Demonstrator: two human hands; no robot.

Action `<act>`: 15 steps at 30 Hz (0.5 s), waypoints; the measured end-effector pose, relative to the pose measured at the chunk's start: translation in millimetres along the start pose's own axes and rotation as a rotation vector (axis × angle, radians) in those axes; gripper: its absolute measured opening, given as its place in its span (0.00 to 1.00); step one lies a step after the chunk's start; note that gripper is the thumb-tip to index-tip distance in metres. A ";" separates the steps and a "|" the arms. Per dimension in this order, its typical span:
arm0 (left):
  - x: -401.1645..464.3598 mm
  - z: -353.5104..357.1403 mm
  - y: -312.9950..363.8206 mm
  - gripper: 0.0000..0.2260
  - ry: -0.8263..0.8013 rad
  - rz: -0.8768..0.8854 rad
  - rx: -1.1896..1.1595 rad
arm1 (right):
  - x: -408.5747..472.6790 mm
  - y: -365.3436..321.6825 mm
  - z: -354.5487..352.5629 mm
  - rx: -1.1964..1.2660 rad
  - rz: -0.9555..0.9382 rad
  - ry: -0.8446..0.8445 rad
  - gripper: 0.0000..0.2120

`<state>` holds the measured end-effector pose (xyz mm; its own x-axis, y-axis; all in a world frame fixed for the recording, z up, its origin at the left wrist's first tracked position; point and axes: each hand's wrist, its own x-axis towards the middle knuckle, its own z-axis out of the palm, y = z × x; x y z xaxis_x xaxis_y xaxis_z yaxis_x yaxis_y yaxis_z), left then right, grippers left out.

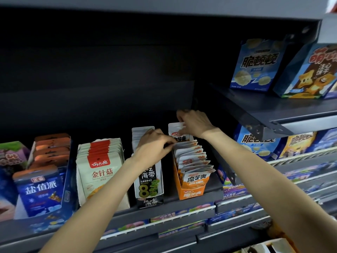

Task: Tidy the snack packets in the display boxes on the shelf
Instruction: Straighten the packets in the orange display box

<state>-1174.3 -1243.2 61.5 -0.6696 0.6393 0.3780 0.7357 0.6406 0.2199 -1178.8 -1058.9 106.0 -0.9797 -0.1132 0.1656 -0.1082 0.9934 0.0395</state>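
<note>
Both hands reach into the dark shelf bay, meeting over the narrow orange cardboard display box with its row of white-and-orange foil snack packets. The right hand sits at the back of that row, thumb and fingers pinched on the top edge of the rearmost upright white-and-orange packet, which stands taller than the rest; the fingertips are partly hidden behind the packet's rim. Just below and to the left of it, the left hand curls its fingers against the tops of the packets near the back of the row, though whether it truly pinches one or only presses them is hard to make out (the fingertips blur into the white edges). Under the left wrist stands the black-and-white seaweed snack box, its middle packets hidden by the hand and forearm. Farther left of that hand are the cream box of red-topped mushroom packets and the blue box of blue-and-orange packets, and a purple pack cut off by the frame edge. To the right of the right forearm, blue biscuit cartons sit on a higher shelf, the lower rows there too blurred to read.
</note>
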 end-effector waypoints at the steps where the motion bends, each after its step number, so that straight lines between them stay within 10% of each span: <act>1: 0.1 0.5 -0.1 0.11 -0.004 -0.003 0.002 | -1.1 2.3 -1.0 0.045 0.020 0.003 0.21; 15: 0.6 -2.3 4.5 0.11 -0.019 -0.004 -0.019 | -13.0 17.7 3.4 0.122 -0.129 0.056 0.11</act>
<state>-1171.1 -1240.8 64.8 -0.6739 0.6450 0.3602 0.7349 0.6350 0.2380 -1168.6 -1039.8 101.2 -0.9458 -0.2376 0.2212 -0.2554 0.9652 -0.0555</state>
